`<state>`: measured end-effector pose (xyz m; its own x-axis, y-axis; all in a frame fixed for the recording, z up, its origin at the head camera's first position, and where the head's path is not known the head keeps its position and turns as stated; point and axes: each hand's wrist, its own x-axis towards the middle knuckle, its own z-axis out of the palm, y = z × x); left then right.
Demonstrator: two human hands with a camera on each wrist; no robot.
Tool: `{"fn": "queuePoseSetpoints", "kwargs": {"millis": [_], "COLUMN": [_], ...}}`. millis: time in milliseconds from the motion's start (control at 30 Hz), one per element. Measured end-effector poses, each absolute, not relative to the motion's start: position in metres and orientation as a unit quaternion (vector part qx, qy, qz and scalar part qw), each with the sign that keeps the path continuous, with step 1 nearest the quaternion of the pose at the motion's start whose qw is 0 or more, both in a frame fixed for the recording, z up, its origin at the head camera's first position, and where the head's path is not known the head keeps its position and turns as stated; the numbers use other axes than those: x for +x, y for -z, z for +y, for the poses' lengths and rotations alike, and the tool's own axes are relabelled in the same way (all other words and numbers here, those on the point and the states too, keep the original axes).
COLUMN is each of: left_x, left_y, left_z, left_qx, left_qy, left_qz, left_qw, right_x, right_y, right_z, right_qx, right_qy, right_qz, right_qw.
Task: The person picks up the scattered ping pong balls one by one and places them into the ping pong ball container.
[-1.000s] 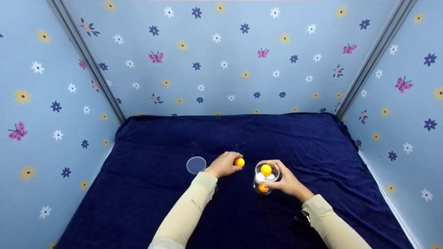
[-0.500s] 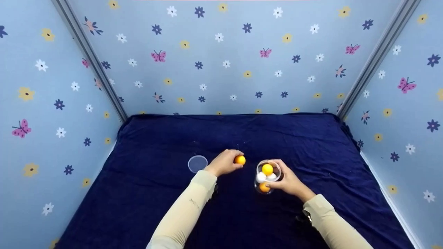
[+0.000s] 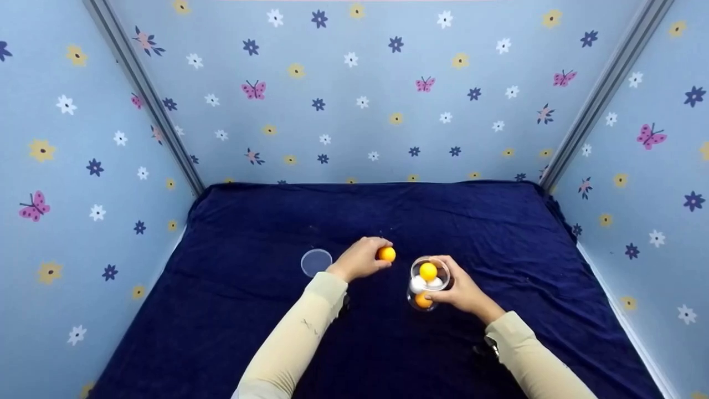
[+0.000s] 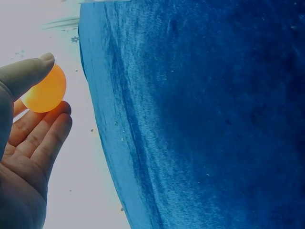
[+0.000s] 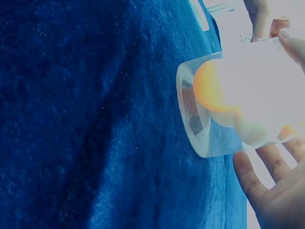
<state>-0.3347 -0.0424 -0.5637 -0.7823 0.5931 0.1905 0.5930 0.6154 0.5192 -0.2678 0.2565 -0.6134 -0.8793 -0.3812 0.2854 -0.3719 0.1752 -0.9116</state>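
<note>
My left hand [image 3: 363,259] pinches an orange ping-pong ball [image 3: 387,254] between thumb and fingers, to the left of a clear plastic jar [image 3: 414,302]. In the left wrist view the thumb lies over that ball [image 4: 47,90] and the lower fingers are stretched out. My right hand [image 3: 462,291] grips the jar round its side, with its lidless mouth facing up. Inside are orange and white balls; an orange one [image 3: 427,271] lies on top near the rim and another orange ball [image 5: 212,86] shows low down through the wall. Glare washes out part of the jar in the right wrist view.
A round clear lid [image 3: 316,262] lies on the dark blue cloth [image 3: 266,221], just left of my left hand. Flower-patterned walls [image 3: 354,83] enclose the back and both sides, with metal posts [image 3: 149,100] at the corners.
My left hand has moved slightly away from me and to the right with the ball. My right hand and the jar stay nearly still, and the head view has shifted a little.
</note>
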Motion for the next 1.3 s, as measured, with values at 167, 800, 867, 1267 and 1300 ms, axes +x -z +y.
{"fn": "queuePoseSetpoints", "kwargs": {"millis": [167, 800, 867, 1267, 1300], "left_x": [-0.333, -0.328, -0.327, -0.322, -0.322], "left_y": [0.559, 0.542, 0.540, 0.532, 0.531], "left_z": [-0.043, -0.039, -0.038, -0.031, -0.030], "left_qx": [0.335, 0.338, 0.339, 0.351, 0.353], "left_qy": [-0.289, -0.298, -0.300, -0.316, -0.319], "left_qz": [0.897, 0.893, 0.892, 0.882, 0.880], "left_qw": [-0.004, 0.006, 0.006, -0.004, -0.006], "right_x": [-0.267, -0.267, -0.267, -0.268, -0.268], "right_y": [0.613, 0.615, 0.614, 0.614, 0.614], "right_z": [0.256, 0.256, 0.256, 0.256, 0.255], "right_qx": [-0.242, -0.240, -0.239, -0.256, -0.256], "right_qy": [0.593, 0.596, 0.596, 0.605, 0.607], "right_qz": [0.768, 0.766, 0.767, 0.753, 0.753], "right_qw": [0.010, 0.007, 0.008, 0.003, 0.003]}}
